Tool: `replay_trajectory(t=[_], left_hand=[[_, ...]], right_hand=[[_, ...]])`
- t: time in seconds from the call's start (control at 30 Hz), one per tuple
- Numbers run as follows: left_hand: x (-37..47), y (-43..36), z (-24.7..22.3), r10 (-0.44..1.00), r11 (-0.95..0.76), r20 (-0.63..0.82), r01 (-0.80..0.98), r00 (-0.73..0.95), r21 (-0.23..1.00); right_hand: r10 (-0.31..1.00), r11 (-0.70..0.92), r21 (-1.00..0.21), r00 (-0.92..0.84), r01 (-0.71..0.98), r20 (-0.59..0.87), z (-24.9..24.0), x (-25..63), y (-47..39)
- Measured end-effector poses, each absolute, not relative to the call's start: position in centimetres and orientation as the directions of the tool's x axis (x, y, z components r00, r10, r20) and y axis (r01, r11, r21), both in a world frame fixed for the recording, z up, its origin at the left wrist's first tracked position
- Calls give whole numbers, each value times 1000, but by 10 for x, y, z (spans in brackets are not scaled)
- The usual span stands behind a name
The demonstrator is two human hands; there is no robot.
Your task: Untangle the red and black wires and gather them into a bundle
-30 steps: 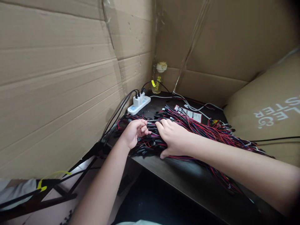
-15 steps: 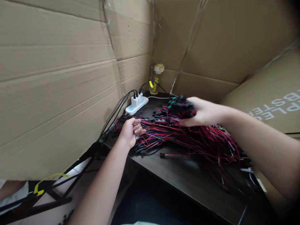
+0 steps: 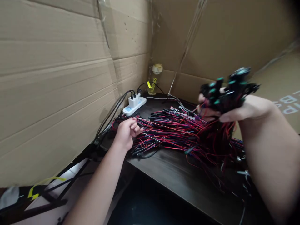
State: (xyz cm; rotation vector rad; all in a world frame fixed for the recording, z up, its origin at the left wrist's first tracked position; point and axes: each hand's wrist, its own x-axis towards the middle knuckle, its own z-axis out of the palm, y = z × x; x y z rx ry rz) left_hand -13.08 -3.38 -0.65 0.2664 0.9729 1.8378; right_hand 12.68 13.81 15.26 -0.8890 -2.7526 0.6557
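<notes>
A large heap of thin red, black and purple cables (image 3: 173, 131) lies across the dark table. At its left end my left hand (image 3: 127, 131) is closed with curled fingers, pinching a thin whitish strand (image 3: 150, 135) that runs over the cables. My right hand (image 3: 253, 107) is raised above the right side of the heap. It grips a bunch of cable ends (image 3: 231, 90) with black and green connectors, blurred by motion. Wires hang from this grip down to the heap. One loose connector (image 3: 190, 150) lies at the front of the heap.
A white power strip (image 3: 134, 106) with plugged-in adapters stands behind my left hand. At the back corner is a clear bottle (image 3: 153, 79) with yellow lettering. Cardboard walls (image 3: 70, 78) rise left and behind. The table's front edge (image 3: 159, 184) slants below the heap.
My right hand has lifted to the right with the bunch of cable ends, spreading their connectors into view. My left hand stays nearly in place, still pinching the strand.
</notes>
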Motion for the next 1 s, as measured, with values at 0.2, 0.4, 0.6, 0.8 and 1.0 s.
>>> replay_trajectory(t=[0.2, 0.4, 0.6, 0.8, 1.0], left_hand=[[-122, -24, -4, 888, -56, -192, -514, -417, 856], [-116, -38, -10, 886, -114, -166, -551, -432, 827], [-118, -37, -12, 841, -195, -196, -621, -503, 759], [-119, -33, -13, 807, -247, -228, -662, -544, 707], [-120, -32, -13, 813, -235, -246, -683, -528, 691]], right_hand=[[450, 748, -438, -866, 498, -215, 113, 57, 110], [514, 831, -89, -819, 549, -257, 64, 31, 104], [518, 828, -119, -829, 548, -210, 61, 36, 101], [421, 791, -403, -887, 461, -189, 84, 54, 115], [429, 660, -669, -902, 344, -41, 134, 104, 158]])
